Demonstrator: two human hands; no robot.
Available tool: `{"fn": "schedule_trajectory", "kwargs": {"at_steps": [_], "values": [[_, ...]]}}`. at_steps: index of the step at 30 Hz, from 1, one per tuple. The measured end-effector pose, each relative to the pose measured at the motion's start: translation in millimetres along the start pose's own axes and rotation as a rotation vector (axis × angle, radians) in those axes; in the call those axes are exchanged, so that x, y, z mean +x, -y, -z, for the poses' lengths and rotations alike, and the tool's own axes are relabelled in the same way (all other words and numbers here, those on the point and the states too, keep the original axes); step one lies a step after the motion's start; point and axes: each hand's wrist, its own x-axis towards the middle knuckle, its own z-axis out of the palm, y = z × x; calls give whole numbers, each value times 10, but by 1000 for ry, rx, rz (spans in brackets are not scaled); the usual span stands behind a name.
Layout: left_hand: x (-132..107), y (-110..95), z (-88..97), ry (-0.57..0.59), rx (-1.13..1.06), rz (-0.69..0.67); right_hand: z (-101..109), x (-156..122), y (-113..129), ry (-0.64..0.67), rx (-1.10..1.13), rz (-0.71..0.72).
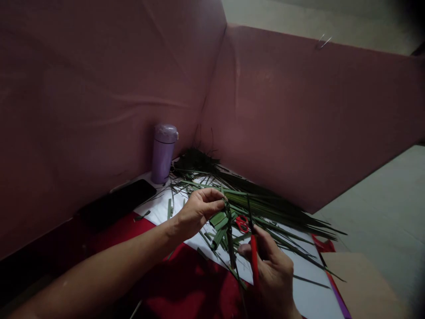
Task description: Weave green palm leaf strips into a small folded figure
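- The left hand (pixel 195 210) pinches a folded leaf piece (pixel 218 220), fingertips closed, over the white sheet (pixel 310 292).
- Just right, the right hand (pixel 274 266) wraps around a red-handled tool (pixel 254 259).
- Folding seems partly done: ends hang loose; long leaves (pixel 265 208) lie farther off.

Flask (pixel 162 159): one is standing
Dark slab (pixel 131 196): one is lying left of flask
Hands (pixel 195 209) (pixel 274 268): two are showing right of flask
Red-handled tools (pixel 254 259) (pixel 242 223): two, likewise
Leaf strips (pixel 272 204): uncountable

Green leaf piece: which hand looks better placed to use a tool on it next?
Probably the right hand: it holds the red-handled tool beside the green leaf piece, while the left hand pinches it.
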Motion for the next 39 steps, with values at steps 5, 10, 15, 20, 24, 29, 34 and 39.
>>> {"fn": "schedule_trajectory", "kwargs": {"at_steps": [5, 10, 15, 20, 24, 29, 34, 39], "values": [[18, 18, 65, 75, -61, 45, 47, 82, -119, 27, -135, -138], [19, 36, 92, 159, -91, 81, 54, 95, -340, 116, -405, 64], [23, 50, 94, 235, -94, 87, -56, 48, -474, 198, -472, 229], [33, 55, 110, 273, -99, 116, -128, 19, -433, 256, -521, 356], [37, 69, 108, 243, -55, 129, -73, -52, -300, 185, -325, 289], [67, 178, 95, 110, 155, 1, -83, -189, -127, 251, 304, -2], [66, 281, 67, 62, 416, -148, -223, -239, 0, 240, 573, -277], [55, 295, 42, 111, 421, -150, -211, -192, 22, 253, 746, -375]]}}
